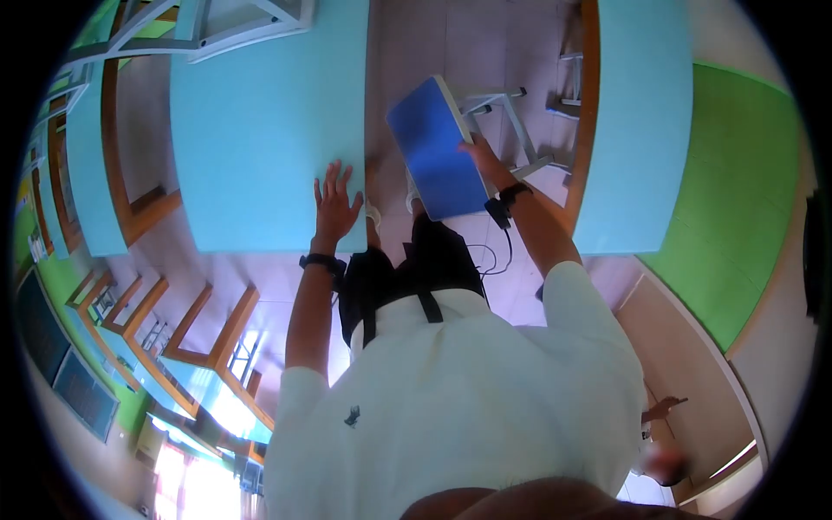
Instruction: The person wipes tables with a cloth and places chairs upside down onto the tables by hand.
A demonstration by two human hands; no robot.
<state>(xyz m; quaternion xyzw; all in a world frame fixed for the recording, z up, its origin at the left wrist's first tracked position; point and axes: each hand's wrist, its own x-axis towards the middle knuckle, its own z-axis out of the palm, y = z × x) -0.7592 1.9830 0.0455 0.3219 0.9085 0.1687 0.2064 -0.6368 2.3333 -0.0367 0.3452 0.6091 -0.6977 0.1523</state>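
Observation:
A stool with a blue seat (433, 147) and grey metal legs is tilted over the floor between two light blue tables. At the seat's right edge, my right hand (487, 163) grips it, thumb on the blue top and the other fingers mostly hidden. My left hand (338, 204) lies with fingers spread near the front right corner of the left table (260, 156), holding nothing. Dark bands with small devices are on both wrists, and a cable hangs from the right one.
Another light blue table (637, 130) stands at the right. An upturned stool frame (251, 33) rests on the left table's far end. More desks with orange edges (230, 334) fill the left side. A person (666, 461) holding a thin dark object is at lower right.

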